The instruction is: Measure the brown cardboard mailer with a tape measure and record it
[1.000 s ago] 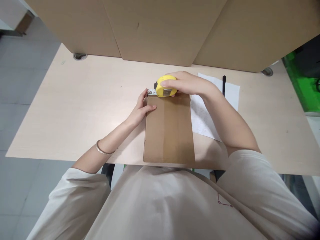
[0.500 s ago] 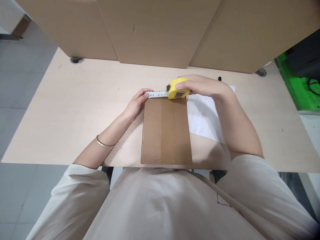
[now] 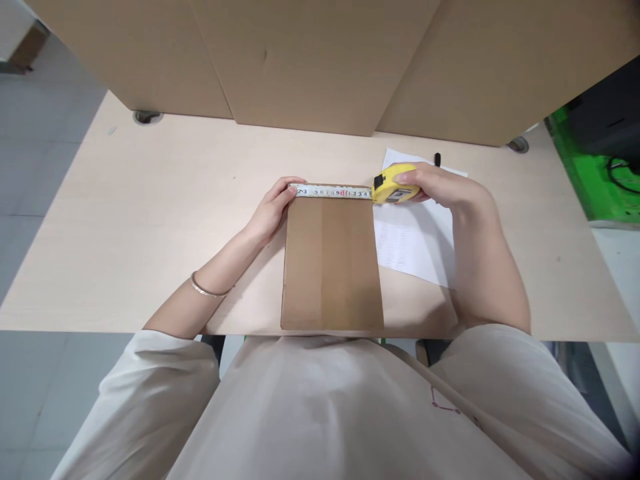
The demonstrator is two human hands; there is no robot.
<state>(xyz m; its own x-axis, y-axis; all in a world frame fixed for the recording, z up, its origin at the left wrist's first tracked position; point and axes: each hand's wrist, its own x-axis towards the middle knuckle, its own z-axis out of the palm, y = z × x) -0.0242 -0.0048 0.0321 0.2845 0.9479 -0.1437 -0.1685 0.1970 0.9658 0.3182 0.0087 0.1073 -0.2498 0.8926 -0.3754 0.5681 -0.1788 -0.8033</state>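
A flat brown cardboard box (image 3: 331,267) lies on the light wooden desk (image 3: 150,213) in front of me. My left hand (image 3: 273,210) is closed at the box's far left corner, its fingertips pinning the end of the white tape blade (image 3: 334,193). The blade runs along the box's far edge. My right hand (image 3: 440,188) grips the yellow tape measure case (image 3: 393,189) just past the box's far right corner, over a white sheet of paper (image 3: 415,240).
Large cardboard sheets (image 3: 310,60) stand along the desk's far side. A black pen (image 3: 437,159) lies at the paper's far edge. Round cable holes (image 3: 146,117) sit at the desk's back corners. A green object (image 3: 590,167) is off to the right.
My right hand has pulled the yellow case to the right, drawing the blade out across the whole far edge of the box. My left hand stayed at the left corner.
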